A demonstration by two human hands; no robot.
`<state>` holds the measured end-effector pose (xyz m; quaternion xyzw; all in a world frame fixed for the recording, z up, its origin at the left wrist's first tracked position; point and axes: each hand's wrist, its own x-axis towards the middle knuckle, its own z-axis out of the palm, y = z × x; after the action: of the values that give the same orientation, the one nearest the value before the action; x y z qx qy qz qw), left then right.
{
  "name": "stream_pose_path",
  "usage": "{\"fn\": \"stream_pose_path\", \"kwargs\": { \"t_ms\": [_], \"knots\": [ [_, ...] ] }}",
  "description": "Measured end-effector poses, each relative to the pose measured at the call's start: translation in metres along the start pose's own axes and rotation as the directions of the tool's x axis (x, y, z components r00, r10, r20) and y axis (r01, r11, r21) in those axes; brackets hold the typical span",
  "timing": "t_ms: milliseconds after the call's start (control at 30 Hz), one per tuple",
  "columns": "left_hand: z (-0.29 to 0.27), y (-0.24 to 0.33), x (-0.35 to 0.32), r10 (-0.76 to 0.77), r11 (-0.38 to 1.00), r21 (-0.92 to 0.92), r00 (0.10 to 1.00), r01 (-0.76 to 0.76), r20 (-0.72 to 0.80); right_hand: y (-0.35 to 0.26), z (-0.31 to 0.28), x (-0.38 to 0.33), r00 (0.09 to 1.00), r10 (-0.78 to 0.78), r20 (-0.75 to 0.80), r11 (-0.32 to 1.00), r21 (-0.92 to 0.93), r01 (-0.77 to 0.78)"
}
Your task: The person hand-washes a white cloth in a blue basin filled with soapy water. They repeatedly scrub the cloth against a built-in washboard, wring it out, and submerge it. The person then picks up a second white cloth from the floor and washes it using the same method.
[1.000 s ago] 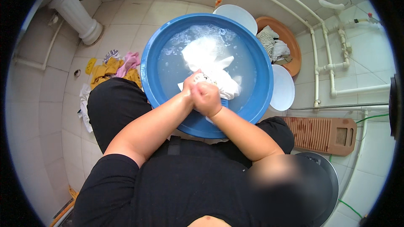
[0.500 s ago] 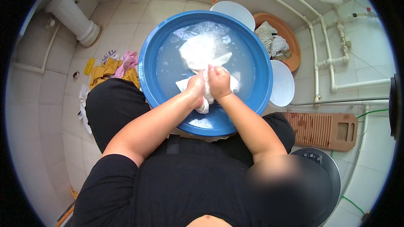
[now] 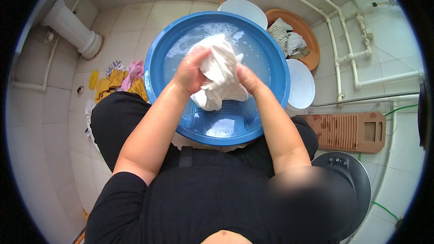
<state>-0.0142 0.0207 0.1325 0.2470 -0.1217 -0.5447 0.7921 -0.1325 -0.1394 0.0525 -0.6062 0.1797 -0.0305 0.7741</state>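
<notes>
The wet white cloth (image 3: 219,74), pressed low in the round blue plastic basin (image 3: 275,108) 0.5 s ago, has been lifted above the water, bunched between left hand (image 3: 192,70) and right hand (image 3: 248,79), both closed on it for wringing.

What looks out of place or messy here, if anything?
Only the heap of coloured clothes lying loose on the floor tiles left of the blue basin. Both hands, left and right, hold the white cloth over it.
</notes>
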Motion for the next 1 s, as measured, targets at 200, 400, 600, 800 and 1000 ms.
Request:
{"fn": "stream_pose_path", "kwargs": {
  "t_ms": [200, 400, 600, 800, 1000],
  "knots": [
    [-0.019, 0.008, 0.001, -0.058, 0.979, -0.202, 0.909, -0.029, -0.412, -0.017, 0.001, -0.012, 0.985, -0.093, -0.143, 0.962, 0.241, 0.125],
    [-0.050, -0.046, -0.012, -0.155, 0.892, -0.448, 0.967, 0.050, -0.202, -0.043, 0.112, -0.034, 0.826, -0.564, -0.014, 0.776, -0.350, 0.524],
    [-0.053, -0.074, 0.004, -0.154, 0.988, -0.049, 0.900, 0.148, -0.408, -0.020, 0.090, -0.025, 0.725, -0.662, -0.189, 0.591, -0.726, 0.351],
    [-0.041, -0.063, -0.013, -0.104, 0.967, 0.159, 0.880, 0.199, -0.464, -0.022, 0.113, -0.040, 0.719, -0.695, 0.025, 0.500, -0.702, 0.508],
    [-0.010, -0.072, -0.006, -0.182, 0.983, -0.090, 0.822, 0.159, -0.539, -0.004, 0.070, -0.014, 0.763, -0.500, -0.408, 0.813, -0.524, 0.253]
  ]
}}
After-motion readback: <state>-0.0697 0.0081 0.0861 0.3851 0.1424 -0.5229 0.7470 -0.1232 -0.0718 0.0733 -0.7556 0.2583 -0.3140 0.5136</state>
